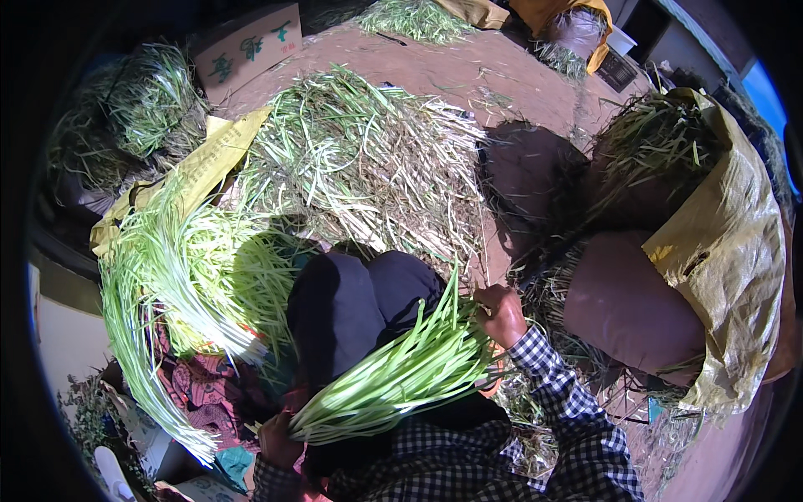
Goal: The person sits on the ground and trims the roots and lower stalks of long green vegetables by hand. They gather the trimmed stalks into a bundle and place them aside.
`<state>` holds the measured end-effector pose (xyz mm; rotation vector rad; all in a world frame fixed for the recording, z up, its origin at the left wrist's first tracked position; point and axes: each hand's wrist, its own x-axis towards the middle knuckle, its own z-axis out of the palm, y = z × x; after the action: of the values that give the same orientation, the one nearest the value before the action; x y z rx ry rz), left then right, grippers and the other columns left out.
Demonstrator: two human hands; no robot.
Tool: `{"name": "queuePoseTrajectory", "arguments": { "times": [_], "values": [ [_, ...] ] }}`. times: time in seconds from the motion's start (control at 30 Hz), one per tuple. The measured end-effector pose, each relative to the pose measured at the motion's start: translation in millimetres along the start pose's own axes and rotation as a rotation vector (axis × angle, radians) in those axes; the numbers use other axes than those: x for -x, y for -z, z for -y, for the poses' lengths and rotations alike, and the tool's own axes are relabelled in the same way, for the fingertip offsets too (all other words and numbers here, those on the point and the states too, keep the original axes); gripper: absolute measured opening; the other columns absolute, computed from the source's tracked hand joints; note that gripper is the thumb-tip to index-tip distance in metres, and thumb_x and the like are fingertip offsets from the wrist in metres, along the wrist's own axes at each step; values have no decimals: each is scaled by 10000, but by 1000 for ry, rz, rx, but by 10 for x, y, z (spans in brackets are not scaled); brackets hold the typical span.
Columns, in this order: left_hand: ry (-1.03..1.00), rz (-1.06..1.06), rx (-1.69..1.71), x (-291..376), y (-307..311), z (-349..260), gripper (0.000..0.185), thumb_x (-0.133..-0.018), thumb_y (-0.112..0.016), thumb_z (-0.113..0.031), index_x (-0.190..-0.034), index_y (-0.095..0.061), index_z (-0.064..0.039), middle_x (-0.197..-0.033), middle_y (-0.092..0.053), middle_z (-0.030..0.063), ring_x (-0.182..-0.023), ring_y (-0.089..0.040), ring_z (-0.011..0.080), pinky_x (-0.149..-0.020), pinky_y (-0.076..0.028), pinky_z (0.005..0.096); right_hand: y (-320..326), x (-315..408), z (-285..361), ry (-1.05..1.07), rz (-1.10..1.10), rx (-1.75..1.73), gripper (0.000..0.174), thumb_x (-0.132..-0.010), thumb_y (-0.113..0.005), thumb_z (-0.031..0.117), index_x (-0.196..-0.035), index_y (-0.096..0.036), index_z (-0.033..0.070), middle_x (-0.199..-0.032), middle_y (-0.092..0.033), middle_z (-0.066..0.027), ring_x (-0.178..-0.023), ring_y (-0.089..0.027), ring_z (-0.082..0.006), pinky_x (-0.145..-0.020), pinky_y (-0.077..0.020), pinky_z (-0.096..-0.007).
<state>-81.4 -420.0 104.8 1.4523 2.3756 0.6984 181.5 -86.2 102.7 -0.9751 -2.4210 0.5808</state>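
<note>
A loose bunch of long green leaf stalks (401, 376), which look like garlic chives, lies slanting across my lap. My left hand (279, 439) is closed around its pale lower end. At the leafy end, my right hand (502, 310) has its fingers bent in on the leaf tips; exactly how many leaves they pinch is hidden. To the left of my knees (339, 307) lies a heap of paler stalks (213, 270). Long bundles with white ends (188, 433) drape over its near side, on a red patterned cloth (216, 389).
Beyond my knees spreads a large pile of untidy stalks (370, 169) with dry brown matter. A printed cardboard box (251, 53) stands behind it. On the right are a yellowish woven sack (734, 263) and a brown rounded bundle (627, 301). Another yellow sack (219, 150) lies left.
</note>
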Motion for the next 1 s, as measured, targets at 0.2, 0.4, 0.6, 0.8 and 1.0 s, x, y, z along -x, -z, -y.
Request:
{"name": "queuePoseTrajectory", "arguments": {
  "times": [0.2, 0.4, 0.6, 0.8, 1.0],
  "values": [
    [-2, 24, -4, 11, -26, 13, 187, -665, -648, -178, -727, -535, -43, -588, -521, 141, -552, -539, 342, -473, -411, 418, 149, 76, -30, 124, -16, 342, 199, -549, -618, 99, -699, -548, -13, -642, -507, -155, -649, -483, -297, -623, -366, -403],
    [-32, 36, 0, 8, -27, 28, 184, -666, -647, -171, -730, -527, -46, -594, -520, 137, -558, -538, 336, -474, -410, 416, 372, -95, -362, -19, -163, 492, 291, -634, -627, 76, -907, -553, 6, -714, -532, -147, -686, -507, -319, -622, -382, -411],
    [-6, 41, 18, 30, -43, 65, 176, -668, -641, -172, -741, -536, -51, -596, -523, 131, -563, -543, 333, -477, -413, 412, 42, -289, 240, 53, 19, -216, 290, -605, -453, -125, -805, -627, -9, -758, -602, -176, -679, -561, -347, -592, -442, -374],
    [-9, 16, 39, 45, -27, 35, 178, -648, -647, -158, -738, -533, -54, -605, -524, 128, -569, -543, 336, -480, -412, 415, 132, -191, 135, -7, 7, -156, 222, -622, -603, -20, -840, -612, 17, -730, -594, -151, -631, -574, -308, -576, -454, -363],
    [51, 57, 25, 148, -68, 224, 197, -610, -655, -130, -746, -530, -60, -618, -518, 129, -587, -538, 340, -495, -406, 424, 228, -130, 158, 83, -72, -77, 136, -624, -608, 13, -754, -570, 9, -670, -535, -129, -641, -512, -288, -589, -394, -371]
  ]
}}
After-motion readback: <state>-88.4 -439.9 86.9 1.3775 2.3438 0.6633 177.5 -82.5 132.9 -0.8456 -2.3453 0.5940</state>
